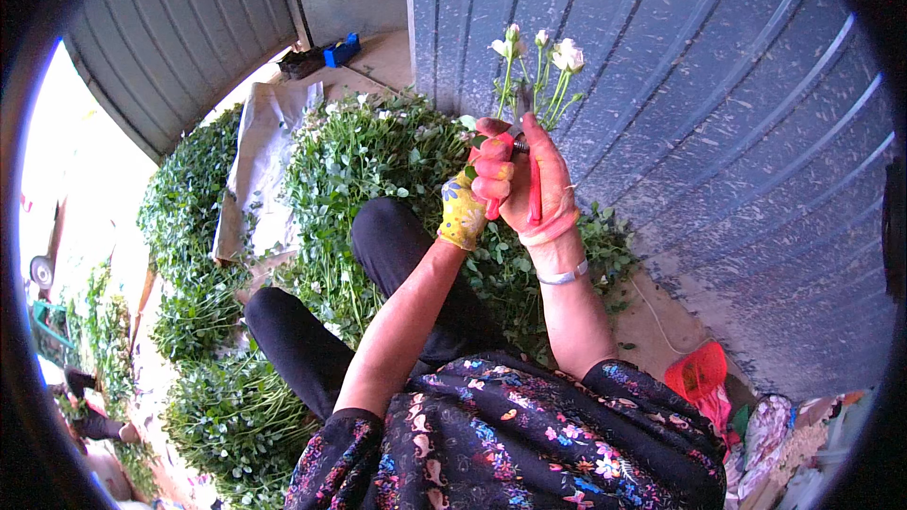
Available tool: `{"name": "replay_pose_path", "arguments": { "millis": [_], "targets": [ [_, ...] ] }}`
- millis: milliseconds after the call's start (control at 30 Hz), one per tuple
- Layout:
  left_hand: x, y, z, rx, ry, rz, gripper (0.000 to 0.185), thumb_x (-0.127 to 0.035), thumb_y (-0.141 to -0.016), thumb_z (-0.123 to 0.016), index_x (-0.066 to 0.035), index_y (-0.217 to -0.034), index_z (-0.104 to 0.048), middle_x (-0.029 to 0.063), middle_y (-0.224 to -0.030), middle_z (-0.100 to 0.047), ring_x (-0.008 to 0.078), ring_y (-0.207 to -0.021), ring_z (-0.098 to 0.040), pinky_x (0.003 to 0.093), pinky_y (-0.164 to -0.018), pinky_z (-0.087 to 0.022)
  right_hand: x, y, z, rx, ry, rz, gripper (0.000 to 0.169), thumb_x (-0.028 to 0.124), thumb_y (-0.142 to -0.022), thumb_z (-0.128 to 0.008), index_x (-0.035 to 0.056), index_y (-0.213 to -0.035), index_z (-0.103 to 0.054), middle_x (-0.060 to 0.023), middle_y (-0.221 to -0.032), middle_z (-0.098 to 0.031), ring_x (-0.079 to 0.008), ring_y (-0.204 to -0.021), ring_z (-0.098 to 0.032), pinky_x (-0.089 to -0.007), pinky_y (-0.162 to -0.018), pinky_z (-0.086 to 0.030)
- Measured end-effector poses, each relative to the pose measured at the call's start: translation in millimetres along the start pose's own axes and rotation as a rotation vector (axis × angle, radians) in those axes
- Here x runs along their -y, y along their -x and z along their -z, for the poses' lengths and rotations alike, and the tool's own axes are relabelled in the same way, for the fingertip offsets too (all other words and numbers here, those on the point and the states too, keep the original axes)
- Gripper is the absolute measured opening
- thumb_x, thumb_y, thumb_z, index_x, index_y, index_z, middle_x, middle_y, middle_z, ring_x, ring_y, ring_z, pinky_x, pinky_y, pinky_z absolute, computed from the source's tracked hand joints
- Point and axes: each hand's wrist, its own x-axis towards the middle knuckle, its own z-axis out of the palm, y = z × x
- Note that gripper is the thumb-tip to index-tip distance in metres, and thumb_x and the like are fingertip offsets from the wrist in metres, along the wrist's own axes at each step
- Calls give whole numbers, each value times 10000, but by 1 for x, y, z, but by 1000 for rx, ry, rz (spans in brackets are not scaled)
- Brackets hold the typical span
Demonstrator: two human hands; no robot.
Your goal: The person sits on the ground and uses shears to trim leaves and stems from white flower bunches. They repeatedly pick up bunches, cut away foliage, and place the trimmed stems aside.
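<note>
Both my hands are raised above my knees, close together, in work gloves. My left hand [478, 188], in a yellow flowered glove with red fingers, is closed round the stems of a spray of pale roses [569, 57]. The stems are mostly hidden behind the fingers. My right hand [545, 184], in a red-coated glove, holds red-handled pruning shears [534, 191]. Their dark blades point up among the flower stems; whether they touch a stem is unclear. Below and left of the hands lies a large heap of leafy cut rose stems [354, 163].
A corrugated metal wall [673, 120] stands close on the right. More leafy bundles [234, 411] lie at left, beside a pale sheet [266, 163]. A blue tape dispenser [342, 50] is near the back. A red plastic basket [696, 371] sits low right. Part of a person [99, 421] shows far left.
</note>
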Motion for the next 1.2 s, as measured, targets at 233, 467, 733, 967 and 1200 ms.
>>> {"name": "replay_pose_path", "arguments": {
  "millis": [233,467,733,967,1200],
  "targets": [
    [-10,10,-11,-187,-924,-309,251,-132,-776,-601,-48,-1012,-627,24,-924,-653,124,-810,-587,269,-709,-474,7,-4,-3,24,-76,-73,476,409,-891,-513,-27,-1081,-509,-6,-719,-501,-123,-574,-431,-269,-525,-362],
    [-12,15,-26,-244,-717,-236,253,-75,-768,-586,-38,-1014,-633,10,-904,-646,93,-793,-567,257,-690,-469,13,5,-4,-14,96,-102,502,433,-880,-520,-25,-1083,-508,-18,-728,-503,-128,-551,-408,-275,-518,-360],
    [-16,17,-34,-249,-444,-203,189,-65,-782,-574,-41,-969,-593,19,-874,-619,103,-731,-560,247,-608,-439,12,11,-7,-9,77,-109,510,421,-892,-504,-42,-1107,-501,-15,-734,-495,-124,-565,-398,-265,-527,-348],
    [-4,8,-8,-261,-653,-236,250,-88,-748,-591,-36,-987,-644,65,-899,-669,125,-814,-598,279,-709,-475,3,8,-13,26,-43,-44,518,399,-898,-506,-63,-1132,-479,-14,-744,-464,-114,-590,-376,-259,-532,-332],
    [-16,15,-26,-220,-878,-369,216,-100,-749,-596,-43,-950,-647,48,-875,-671,139,-773,-606,294,-693,-480,-3,9,-13,65,-51,-35,483,373,-903,-511,-60,-1117,-490,-16,-751,-466,-114,-598,-385,-242,-512,-331]
  ]
}}
